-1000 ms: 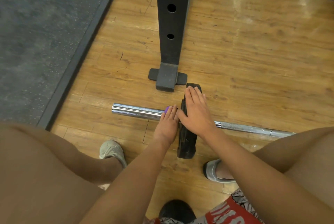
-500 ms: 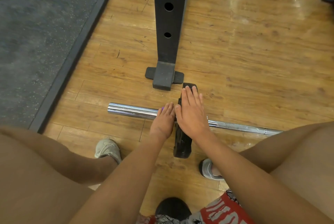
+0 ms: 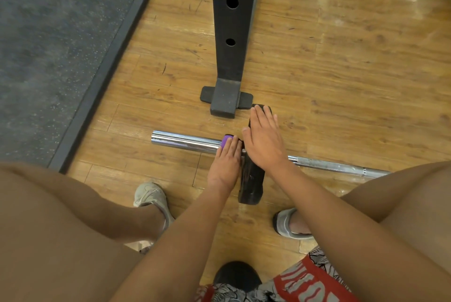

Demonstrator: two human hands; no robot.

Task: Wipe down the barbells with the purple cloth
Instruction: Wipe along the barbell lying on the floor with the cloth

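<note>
Left hand point(image 3: 225, 162) at centre frame, knuckles up, fingers curled over the barbell point(image 3: 185, 142) and clenched around the purple cloth point(image 3: 226, 140). Only a small soft fold of cloth showing beyond the fingertips, wrapped against the smooth chrome sleeve, right beside the plate. Right hand point(image 3: 264, 142) just to the right, released and flat, fingers straight and close together; presses palm-down on the upper rim of a black weight plate point(image 3: 252, 181). Plate standing on edge across the bar, thick, rounded at the rim, faintly glossy. Barbell lying on the floor from centre-left to the right edge: a mirror-bright cylinder on the left, a thinner, duller grey shaft with a rougher look on the right. In the upper centre, a black square-section metal post point(image 3: 231, 33) with two round holes and a flat, footed base, just beside the plate's far end. Underneath, worn and scratched wood-grain planks point(image 3: 353, 70); in the upper left, dark speckled rubber matting point(image 3: 48, 33) with a sloped border strip. Along the lower frame, bare legs, pale grey shoes point(image 3: 150, 195) and red patterned shorts point(image 3: 305, 282).
</note>
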